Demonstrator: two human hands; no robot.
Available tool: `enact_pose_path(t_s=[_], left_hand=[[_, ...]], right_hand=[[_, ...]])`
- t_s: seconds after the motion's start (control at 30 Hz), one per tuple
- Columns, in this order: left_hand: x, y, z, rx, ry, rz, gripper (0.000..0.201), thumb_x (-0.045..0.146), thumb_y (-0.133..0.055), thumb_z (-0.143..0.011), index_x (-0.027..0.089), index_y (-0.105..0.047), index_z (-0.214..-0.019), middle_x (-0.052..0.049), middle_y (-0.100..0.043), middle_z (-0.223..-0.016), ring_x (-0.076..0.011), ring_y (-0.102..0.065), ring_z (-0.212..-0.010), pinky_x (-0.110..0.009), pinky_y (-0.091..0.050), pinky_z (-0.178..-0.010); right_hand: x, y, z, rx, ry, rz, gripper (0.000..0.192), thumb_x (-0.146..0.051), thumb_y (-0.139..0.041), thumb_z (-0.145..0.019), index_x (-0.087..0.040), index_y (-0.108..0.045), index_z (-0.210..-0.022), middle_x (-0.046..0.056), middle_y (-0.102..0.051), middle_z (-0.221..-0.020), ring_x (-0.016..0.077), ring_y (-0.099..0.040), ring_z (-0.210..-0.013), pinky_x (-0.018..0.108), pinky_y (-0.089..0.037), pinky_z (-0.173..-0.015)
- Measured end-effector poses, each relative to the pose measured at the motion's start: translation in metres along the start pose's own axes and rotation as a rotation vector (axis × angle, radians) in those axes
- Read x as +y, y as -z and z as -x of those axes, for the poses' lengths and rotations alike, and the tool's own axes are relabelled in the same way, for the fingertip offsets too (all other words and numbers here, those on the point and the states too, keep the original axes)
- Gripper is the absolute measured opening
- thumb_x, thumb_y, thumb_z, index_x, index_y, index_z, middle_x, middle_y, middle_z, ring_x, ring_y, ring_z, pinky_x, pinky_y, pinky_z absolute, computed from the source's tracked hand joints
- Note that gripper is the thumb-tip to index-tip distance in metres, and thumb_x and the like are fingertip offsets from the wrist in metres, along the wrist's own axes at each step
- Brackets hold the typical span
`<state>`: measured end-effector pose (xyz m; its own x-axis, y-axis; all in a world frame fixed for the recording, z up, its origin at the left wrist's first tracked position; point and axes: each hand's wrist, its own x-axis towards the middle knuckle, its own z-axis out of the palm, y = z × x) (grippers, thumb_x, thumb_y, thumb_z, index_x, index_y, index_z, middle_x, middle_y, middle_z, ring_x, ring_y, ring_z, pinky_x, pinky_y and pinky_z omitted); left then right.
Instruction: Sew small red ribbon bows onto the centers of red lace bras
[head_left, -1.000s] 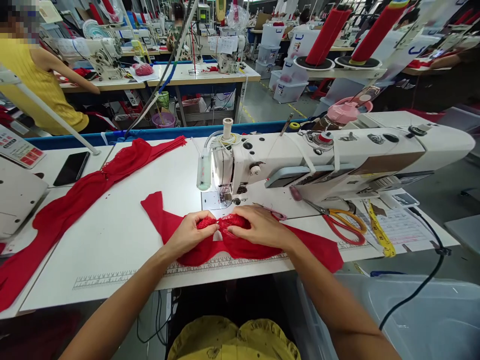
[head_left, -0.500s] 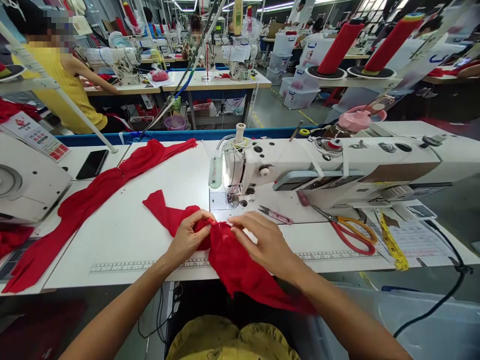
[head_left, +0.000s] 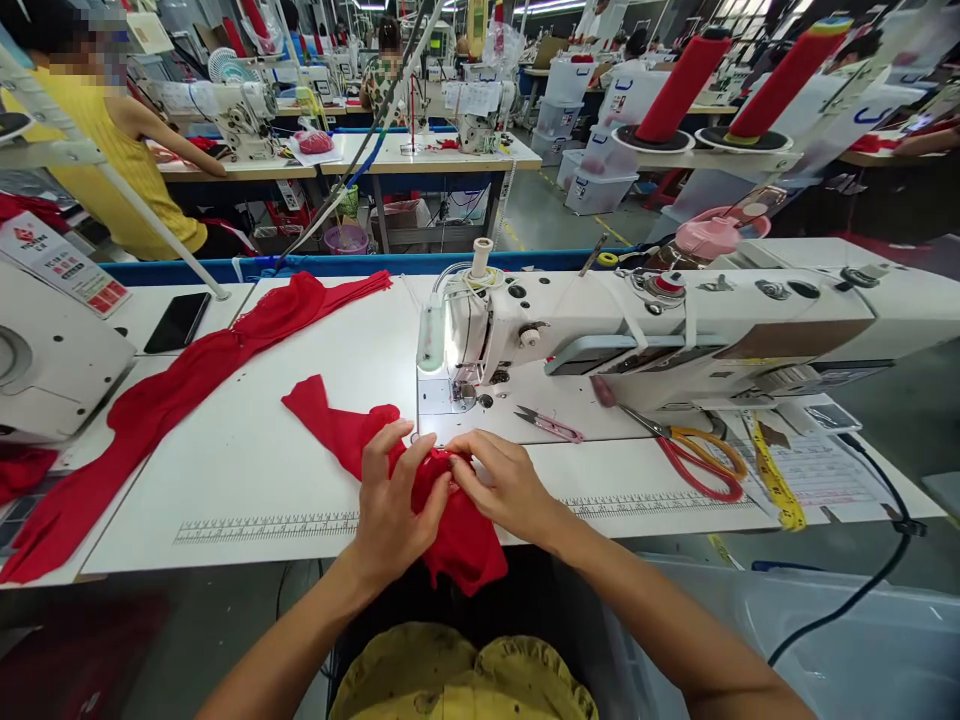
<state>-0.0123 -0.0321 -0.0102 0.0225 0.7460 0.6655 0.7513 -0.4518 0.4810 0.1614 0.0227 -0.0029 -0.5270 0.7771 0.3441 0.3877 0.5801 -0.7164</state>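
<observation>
Cloth point(head_left: 469, 545), red and bunched, lies before us at the near edge of the white table point(head_left: 247, 450), one end flat on the top and the other hanging over the edge, and we pinch its upper part between the thumb and fingers of our right hand point(head_left: 506, 485). Our left hand point(head_left: 394, 495) has its fingers spread loosely about the cloth, though we cannot tell whether they touch it, and beyond stands the sewing machine point(head_left: 581, 300), with snips point(head_left: 551, 424) near our right hand

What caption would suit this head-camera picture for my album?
Right hand pinches red fabric, left hand close by, before a white sewing machine.
</observation>
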Motion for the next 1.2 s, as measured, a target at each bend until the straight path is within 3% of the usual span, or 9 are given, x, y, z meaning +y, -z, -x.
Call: enact_pose_path(t_s=[0.13,0.27,0.43,0.6,0.7,0.83,1.03,1.1,1.2], left_hand=[[-0.010,-0.004,-0.004,-0.137,-0.020,0.078,0.043,0.013,-0.059,-0.090,0.026,-0.050,-0.129,-0.007,-0.062,-0.119,-0.0255,-0.055,-0.123,-0.055,-0.033,-0.117],[-0.017,0.001,-0.008,-0.247,0.039,0.185,0.031,0.015,-0.056,-0.093,0.026,-0.056,-0.123,-0.005,-0.066,-0.110,-0.0219,-0.059,-0.114,-0.055,-0.026,-0.119],[-0.018,0.000,-0.010,-0.280,0.154,0.341,0.014,0.020,-0.052,-0.096,0.023,-0.060,-0.108,-0.007,-0.062,-0.108,-0.0220,-0.057,-0.110,-0.043,-0.041,-0.106],[-0.014,0.006,-0.016,-0.464,0.455,0.527,0.015,0.033,-0.048,-0.099,0.021,-0.057,-0.094,-0.002,-0.058,-0.090,-0.0164,-0.054,-0.082,-0.030,-0.045,-0.077],[-0.015,0.017,-0.023,-0.645,0.675,0.740,0.026,0.044,-0.048,-0.098,0.020,-0.054,-0.092,0.002,-0.050,-0.078,-0.0117,-0.042,-0.065,-0.024,-0.034,-0.057],[-0.019,0.025,-0.026,-0.731,0.811,0.901,0.032,0.050,-0.056,-0.093,0.019,-0.057,-0.095,0.002,-0.050,-0.077,-0.0107,-0.041,-0.065,-0.022,-0.030,-0.056],[-0.031,0.031,-0.012,-0.602,0.719,0.660,0.028,0.045,-0.050,-0.095,0.019,-0.060,-0.089,-0.001,-0.059,-0.081,-0.0148,-0.050,-0.070,-0.024,-0.038,-0.061],[-0.046,0.042,-0.028,-0.655,0.598,0.476,0.025,0.040,-0.049,-0.094,0.020,-0.060,-0.085,-0.002,-0.063,-0.079,-0.0176,-0.055,-0.073,-0.026,-0.040,-0.065],[-0.073,0.055,-0.079,-0.765,0.320,0.061,0.017,0.032,-0.054,-0.087,0.022,-0.062,-0.075,-0.003,-0.066,-0.075,-0.0197,-0.057,-0.068,-0.027,-0.036,-0.063]], right_hand=[[-0.003,0.009,0.000,-0.063,-0.098,-0.088,0.009,-0.023,-0.048,-0.094,-0.023,-0.055,-0.088,0.001,-0.060,-0.080,0.0144,-0.054,-0.072,0.027,-0.043,-0.071],[-0.006,0.015,-0.003,-0.145,-0.229,-0.212,0.011,-0.024,-0.049,-0.092,-0.021,-0.055,-0.083,-0.003,-0.053,-0.073,0.0116,-0.047,-0.067,0.024,-0.037,-0.061],[-0.008,0.018,-0.007,-0.226,-0.339,-0.350,0.015,-0.029,-0.049,-0.093,-0.021,-0.055,-0.082,-0.003,-0.051,-0.074,0.0111,-0.044,-0.066,0.022,-0.032,-0.052],[-0.003,0.019,-0.009,-0.282,-0.401,-0.448,0.021,-0.035,-0.054,-0.092,-0.018,-0.060,-0.081,-0.002,-0.051,-0.073,0.0116,-0.043,-0.067,0.024,-0.032,-0.055],[-0.003,0.020,-0.012,-0.335,-0.445,-0.549,0.025,-0.041,-0.059,-0.091,-0.017,-0.062,-0.081,-0.003,-0.049,-0.070,0.0107,-0.041,-0.064,0.024,-0.032,-0.057],[-0.004,0.021,-0.015,-0.383,-0.482,-0.656,0.031,-0.047,-0.064,-0.089,-0.017,-0.062,-0.081,-0.003,-0.049,-0.070,0.0100,-0.040,-0.063,0.024,-0.030,-0.057],[-0.007,0.001,-0.020,-0.385,-0.538,-0.720,0.036,-0.051,-0.071,-0.082,-0.015,-0.065,-0.080,-0.003,-0.052,-0.068,0.0084,-0.041,-0.062,0.023,-0.029,-0.054],[-0.013,-0.017,-0.027,-0.369,-0.597,-0.773,0.038,-0.051,-0.075,-0.077,-0.015,-0.065,-0.076,-0.004,-0.051,-0.062,0.0071,-0.039,-0.055,0.022,-0.026,-0.049],[-0.024,-0.041,-0.047,-0.261,-0.703,-0.926,0.039,-0.050,-0.080,-0.070,-0.016,-0.061,-0.072,-0.005,-0.053,-0.057,0.0067,-0.043,-0.050,0.021,-0.031,-0.045]])
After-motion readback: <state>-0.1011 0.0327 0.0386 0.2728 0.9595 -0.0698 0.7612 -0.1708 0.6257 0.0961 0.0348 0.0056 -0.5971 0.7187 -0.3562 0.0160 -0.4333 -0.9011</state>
